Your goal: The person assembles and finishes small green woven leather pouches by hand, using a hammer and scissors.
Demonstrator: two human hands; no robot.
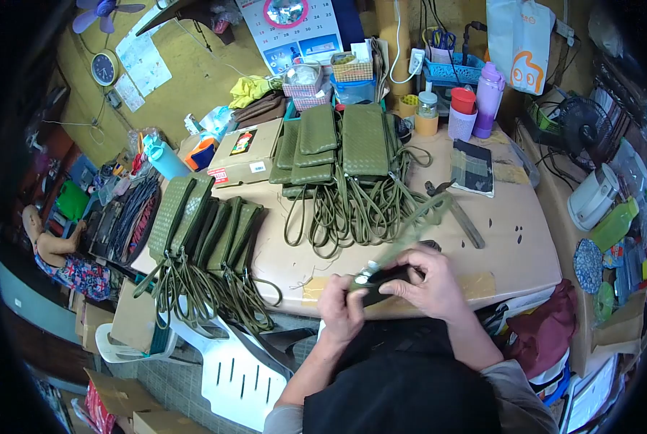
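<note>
In the head view my left hand (pixel 341 307) is closed at the near table edge, pinching one end of a dark pouch (pixel 387 286) by a shiny metal fitting (pixel 367 273). Its other end is gripped between the thumb and fingers of my right hand (pixel 430 283). A green strap (pixel 410 235), smeared by motion, rises from the fitting toward the upper right. Beyond my hands lies a hammer (pixel 466 223). Green woven pouches (pixel 367 141) with looped straps are stacked behind, and more green pouches (pixel 186 213) lean together at the left.
A cardboard box (pixel 247 150) stands between the pouch piles. A dark notebook (pixel 472 168), a purple bottle (pixel 488 101) and a red-lidded cup (pixel 462 108) are at the back right. A white plastic chair (pixel 242 380) is below the table's left side. Another person (pixel 67 253) is at far left.
</note>
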